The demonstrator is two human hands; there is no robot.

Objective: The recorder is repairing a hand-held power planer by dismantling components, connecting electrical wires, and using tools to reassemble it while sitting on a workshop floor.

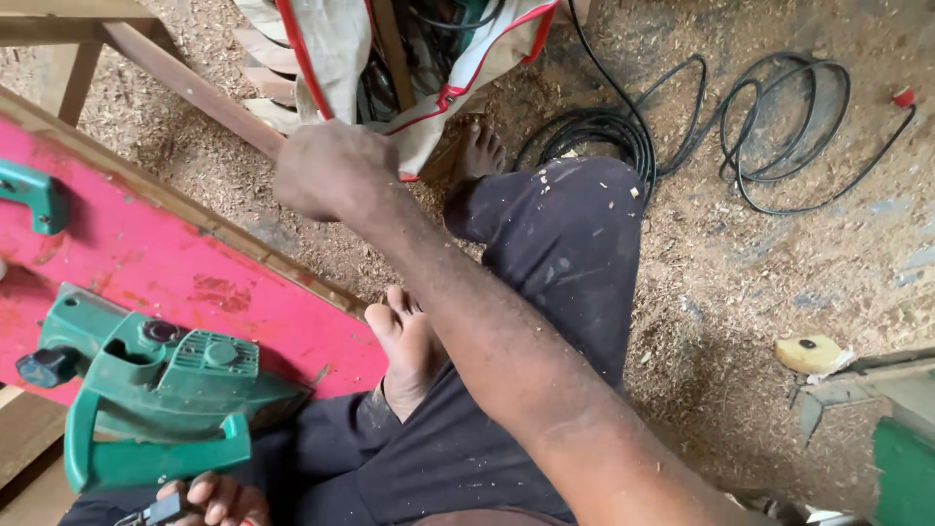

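My right hand point(331, 170) reaches forward over my knees and is closed around the near end of a long wooden slat point(195, 90), which runs diagonally up to the left. The hand sits right in front of a cloth bag point(336, 49) with red trim, stuffed with tools and wood. My left hand point(219, 499) shows only at the bottom edge, fingers curled on a small dark object point(156, 510). It lies just below the handle of a green electric planer point(161, 390), which rests on a red-painted board point(146, 258). My bare feet point(409, 346) are beside the board.
A coiled black cable point(750, 127) lies on the sawdust-covered ground point(740, 282) at the upper right. A yellow, rounded object point(808, 353) and a green machine part point(901, 458) sit at the right. Another green tool part point(34, 195) pokes in at the left edge.
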